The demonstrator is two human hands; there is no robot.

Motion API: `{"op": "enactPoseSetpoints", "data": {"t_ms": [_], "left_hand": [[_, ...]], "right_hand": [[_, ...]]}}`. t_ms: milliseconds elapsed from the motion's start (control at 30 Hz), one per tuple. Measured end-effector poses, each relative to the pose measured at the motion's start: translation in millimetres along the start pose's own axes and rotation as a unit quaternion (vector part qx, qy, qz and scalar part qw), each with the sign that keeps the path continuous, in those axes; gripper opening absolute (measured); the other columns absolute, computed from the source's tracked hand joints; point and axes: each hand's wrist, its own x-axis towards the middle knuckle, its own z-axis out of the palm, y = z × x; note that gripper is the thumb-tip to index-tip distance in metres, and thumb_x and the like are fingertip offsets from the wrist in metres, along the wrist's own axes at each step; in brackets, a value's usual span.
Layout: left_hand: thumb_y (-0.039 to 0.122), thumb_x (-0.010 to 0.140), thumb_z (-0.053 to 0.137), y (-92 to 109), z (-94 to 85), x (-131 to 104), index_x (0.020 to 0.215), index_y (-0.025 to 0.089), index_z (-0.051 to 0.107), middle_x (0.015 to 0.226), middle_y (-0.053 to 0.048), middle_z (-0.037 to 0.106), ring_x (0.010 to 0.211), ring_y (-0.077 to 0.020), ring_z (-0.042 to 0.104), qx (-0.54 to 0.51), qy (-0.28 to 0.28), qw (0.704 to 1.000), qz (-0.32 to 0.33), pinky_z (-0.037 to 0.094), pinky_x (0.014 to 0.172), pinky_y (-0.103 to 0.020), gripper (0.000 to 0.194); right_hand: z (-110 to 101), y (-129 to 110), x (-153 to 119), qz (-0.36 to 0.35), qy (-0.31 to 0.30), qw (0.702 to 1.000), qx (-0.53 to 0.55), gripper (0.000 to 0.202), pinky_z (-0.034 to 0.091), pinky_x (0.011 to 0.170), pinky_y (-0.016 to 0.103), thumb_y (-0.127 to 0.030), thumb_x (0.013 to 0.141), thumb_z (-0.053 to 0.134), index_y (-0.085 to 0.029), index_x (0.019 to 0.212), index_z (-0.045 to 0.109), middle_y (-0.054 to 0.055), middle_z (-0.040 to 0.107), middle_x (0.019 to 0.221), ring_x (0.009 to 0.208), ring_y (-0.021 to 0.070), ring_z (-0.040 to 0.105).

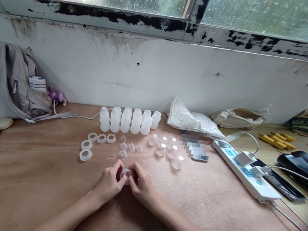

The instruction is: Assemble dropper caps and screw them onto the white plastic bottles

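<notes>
Both my left hand point(111, 180) and my right hand point(142, 184) are closed on a translucent white bottle collar ring point(127, 171), low over the wooden table. Thumbs and fingertips press it from either side; what sits inside the ring is partly hidden. Just beyond my hands lie several clear bottle nipples point(131, 146). To their left are several more collar rings point(85, 155), flat on the wood. Several clear round caps point(175, 164) are spread on the right. Behind these stands a row of frosted white baby bottles point(126, 120).
A white power strip point(249, 173) with plugged-in chargers runs along the right, near a blurred-out phone point(199, 152). White plastic packaging point(188, 118) and a beige bag point(239, 118) lie against the wall. A grey backpack point(5, 75) stands at left; its strap and a white cable cross the table's back.
</notes>
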Motion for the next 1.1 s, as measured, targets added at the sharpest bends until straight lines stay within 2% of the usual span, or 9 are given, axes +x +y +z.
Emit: {"op": "enactPoseSetpoints", "data": {"t_ms": [200, 300, 400, 533, 633, 700, 767, 900, 1100], "left_hand": [[0.015, 0.071, 0.043, -4.8, -0.3, 1.1, 0.075, 0.021, 0.04, 0.061, 0.005, 0.047, 0.053, -0.011, 0.047, -0.004, 0.004, 1.0, 0.005, 0.033, 0.053, -0.02, 0.008], [0.011, 0.07, 0.042, -7.8, -3.1, 2.7, 0.077, 0.021, 0.041, 0.066, 0.004, 0.051, 0.059, -0.012, 0.051, -0.008, 0.013, 1.0, 0.015, 0.035, 0.058, -0.021, 0.012], [0.016, 0.073, 0.043, -8.9, -6.4, 4.8, 0.078, 0.021, 0.042, 0.067, 0.003, 0.052, 0.059, -0.0123, 0.051, -0.021, 0.025, 0.999, 0.009, 0.036, 0.058, -0.021, 0.008], [0.024, 0.078, 0.044, -6.5, -9.7, 6.8, 0.079, 0.02, 0.041, 0.065, 0.004, 0.052, 0.057, -0.0117, 0.05, -0.074, 0.019, 0.997, 0.008, 0.036, 0.056, -0.021, 0.004], [0.028, 0.078, 0.045, -6.0, -10.6, 7.3, 0.078, 0.02, 0.042, 0.066, 0.004, 0.052, 0.06, -0.0116, 0.051, -0.109, 0.004, 0.994, 0.023, 0.037, 0.057, -0.021, 0.009], [0.028, 0.078, 0.046, -7.5, -10.5, 7.3, 0.079, 0.019, 0.043, 0.068, 0.003, 0.053, 0.061, -0.0115, 0.051, -0.115, -0.003, 0.993, 0.035, 0.038, 0.058, -0.021, 0.009], [0.025, 0.077, 0.046, -9.2, -9.9, 7.0, 0.08, 0.019, 0.045, 0.068, 0.003, 0.053, 0.061, -0.0113, 0.051, -0.11, -0.009, 0.993, 0.04, 0.037, 0.058, -0.021, 0.007], [0.02, 0.075, 0.046, -8.3, -7.8, 6.1, 0.08, 0.019, 0.047, 0.063, 0.004, 0.053, 0.058, -0.011, 0.049, -0.097, -0.008, 0.994, 0.049, 0.036, 0.056, -0.02, 0.006], [0.025, 0.079, 0.044, -0.4, -6.6, 5.8, 0.081, 0.019, 0.053, 0.059, 0.004, 0.052, 0.052, -0.0094, 0.044, -0.073, 0.028, 0.994, 0.073, 0.035, 0.053, -0.019, 0.011]], "right_hand": [[-6.3, -4.3, -4.7, -0.058, -0.05, 0.997, -0.01, 0.014, 0.039, 0.057, 0.024, -0.015, 0.077, 0.044, -0.019, 0.087, 0.053, 0.002, 0.052, 0.074, 0.063, 0.0133, 0.048], [-9.9, -6.8, -6.0, -0.055, -0.065, 0.996, 0.021, 0.02, 0.042, 0.065, 0.027, -0.019, 0.078, 0.046, -0.02, 0.097, 0.054, 0.004, 0.053, 0.08, 0.07, 0.0149, 0.051], [-7.9, -5.2, -4.0, 0.011, -0.045, 0.991, 0.124, 0.02, 0.045, 0.063, 0.027, -0.025, 0.082, 0.044, -0.02, 0.1, 0.051, 0.003, 0.056, 0.079, 0.069, 0.0147, 0.054], [-2.4, 0.5, 3.2, 0.121, 0.017, 0.956, 0.267, 0.03, 0.045, 0.049, 0.024, -0.035, 0.08, 0.048, -0.022, 0.106, 0.041, -0.003, 0.053, 0.069, 0.052, 0.0109, 0.052], [-1.5, 4.6, 8.1, 0.144, -0.007, 0.947, 0.286, 0.029, 0.041, 0.043, 0.022, -0.041, 0.077, 0.052, -0.019, 0.094, 0.047, -0.004, 0.051, 0.062, 0.045, 0.0092, 0.049], [-1.9, 6.8, 9.4, 0.143, -0.041, 0.949, 0.278, 0.027, 0.041, 0.044, 0.022, -0.044, 0.077, 0.051, -0.017, 0.079, 0.05, -0.004, 0.051, 0.058, 0.045, 0.0092, 0.049], [-1.9, 8.5, 9.2, 0.137, -0.047, 0.955, 0.257, 0.029, 0.04, 0.046, 0.022, -0.045, 0.078, 0.05, -0.017, 0.07, 0.048, -0.004, 0.051, 0.054, 0.045, 0.0092, 0.048], [-0.3, 10.9, 7.8, 0.131, -0.019, 0.965, 0.225, 0.03, 0.038, 0.045, 0.022, -0.046, 0.079, 0.048, -0.018, 0.068, 0.046, -0.005, 0.048, 0.05, 0.043, 0.0091, 0.045], [-0.8, 12.0, 11.6, 0.143, -0.004, 0.961, 0.238, 0.031, 0.034, 0.04, 0.021, -0.048, 0.079, 0.046, -0.018, 0.069, 0.046, -0.006, 0.045, 0.049, 0.04, 0.0084, 0.042]]}}
